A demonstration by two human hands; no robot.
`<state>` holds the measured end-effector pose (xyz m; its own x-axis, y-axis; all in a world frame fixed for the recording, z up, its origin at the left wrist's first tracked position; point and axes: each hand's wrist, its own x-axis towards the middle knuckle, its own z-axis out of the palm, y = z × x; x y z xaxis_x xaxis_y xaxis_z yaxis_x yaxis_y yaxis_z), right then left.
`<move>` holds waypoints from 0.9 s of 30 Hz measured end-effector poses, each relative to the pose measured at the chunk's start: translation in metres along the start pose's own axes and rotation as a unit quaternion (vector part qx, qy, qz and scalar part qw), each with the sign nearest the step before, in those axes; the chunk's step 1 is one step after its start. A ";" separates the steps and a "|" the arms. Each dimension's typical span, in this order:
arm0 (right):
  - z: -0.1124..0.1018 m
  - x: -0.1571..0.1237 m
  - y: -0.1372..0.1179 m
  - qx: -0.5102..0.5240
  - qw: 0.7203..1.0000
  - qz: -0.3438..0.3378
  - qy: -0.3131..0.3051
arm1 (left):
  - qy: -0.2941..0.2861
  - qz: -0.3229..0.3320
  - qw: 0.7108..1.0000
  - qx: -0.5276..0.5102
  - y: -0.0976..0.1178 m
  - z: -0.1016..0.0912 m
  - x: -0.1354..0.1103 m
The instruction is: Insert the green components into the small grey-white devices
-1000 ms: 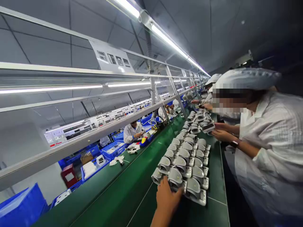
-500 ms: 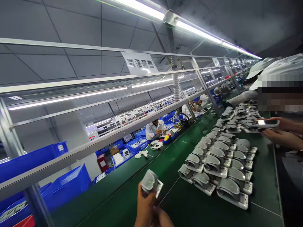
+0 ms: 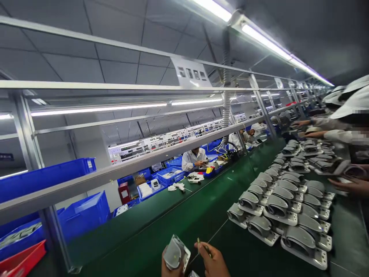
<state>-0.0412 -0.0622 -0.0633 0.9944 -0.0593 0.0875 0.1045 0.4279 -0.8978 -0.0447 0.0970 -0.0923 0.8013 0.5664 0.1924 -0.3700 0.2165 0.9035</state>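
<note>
At the bottom of the head view, my left hand (image 3: 166,268) is closed round a grey curved housing (image 3: 173,252) with a white, hole-lined base plate. The housing stands tilted, its plate facing right. To the right of it, my right hand (image 3: 215,263) pinches a small brass-coloured metal piece (image 3: 198,242) between thumb and fingers, apart from the housing; its exact kind is too small to tell. Several more grey housings (image 3: 300,235) of the same sort lie stacked in rows on the green bench to my right.
The green work surface (image 3: 150,246) runs away to the right. A metal shelf frame (image 3: 121,171) stands along its left side, with blue bins (image 3: 83,215) and a red bin (image 3: 23,259) beyond. Co-workers' hands (image 3: 350,186) reach in at the right; another person (image 3: 193,159) sits across.
My right hand has come out from behind the housing and moved right, now showing the small metal piece. The housing sits slightly lower and further left. The view has shifted.
</note>
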 end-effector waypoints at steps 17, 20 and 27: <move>-0.007 -0.036 -0.023 -0.326 0.928 -0.053 -0.174 | -0.124 -0.164 0.968 -0.141 0.038 0.016 -0.041; -0.006 -0.041 -0.028 -0.334 0.916 -0.067 -0.214 | -0.119 -0.162 0.967 -0.154 0.037 0.015 -0.043; -0.003 -0.044 -0.031 -0.322 0.905 -0.094 -0.261 | -0.113 -0.226 0.957 -0.142 0.044 0.015 -0.044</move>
<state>-0.0885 -0.0759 -0.0410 0.8490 0.4307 0.3063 0.4097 -0.1703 -0.8962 -0.0893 0.0696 -0.0559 0.9789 0.1851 -0.0867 -0.0492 0.6250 0.7791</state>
